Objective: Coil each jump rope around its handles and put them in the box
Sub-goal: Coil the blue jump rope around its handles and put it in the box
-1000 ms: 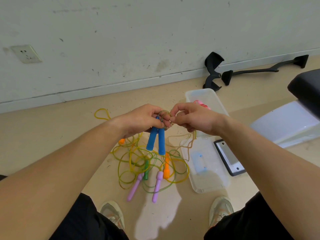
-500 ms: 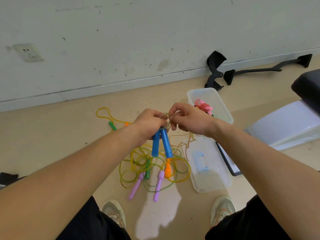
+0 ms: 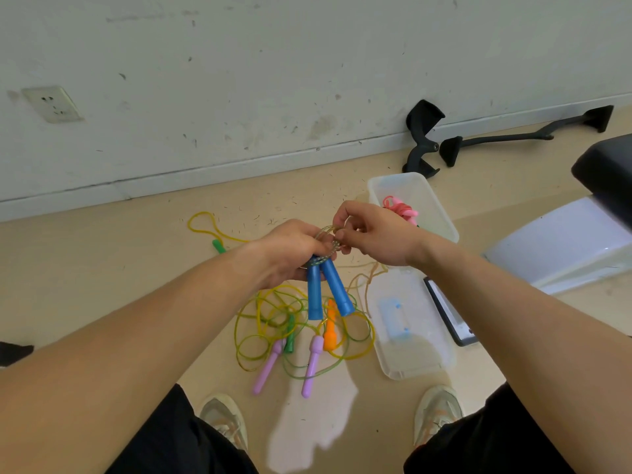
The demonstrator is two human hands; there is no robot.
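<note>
My left hand (image 3: pixel 290 251) grips the tops of two blue handles (image 3: pixel 325 290), which hang downward side by side. A clear, glittery rope (image 3: pixel 328 239) is wound around their upper ends. My right hand (image 3: pixel 372 234) pinches a loop of that rope just right of the left hand, and more of it trails to the floor. The clear plastic box (image 3: pixel 441 213) stands on the floor behind my right hand, with a coiled pink rope (image 3: pixel 402 208) inside. Below the hands lies a tangle of yellow and green ropes (image 3: pixel 273 319) with purple handles (image 3: pixel 313 366), an orange handle (image 3: pixel 330 331) and green handles (image 3: pixel 218 246).
The box's clear lid (image 3: pixel 407 333) lies on the floor right of the tangle, beside a black-framed tablet (image 3: pixel 448 313). Black stand parts (image 3: pixel 424 138) lean at the wall. A white panel (image 3: pixel 561 244) and a dark object (image 3: pixel 608 172) are at right. My shoes (image 3: pixel 225 422) are below.
Both hands have stayed together over the tangle while the right hand has kept winding rope around the blue handles' tops. The handles have tilted slightly and the view has shifted a little.
</note>
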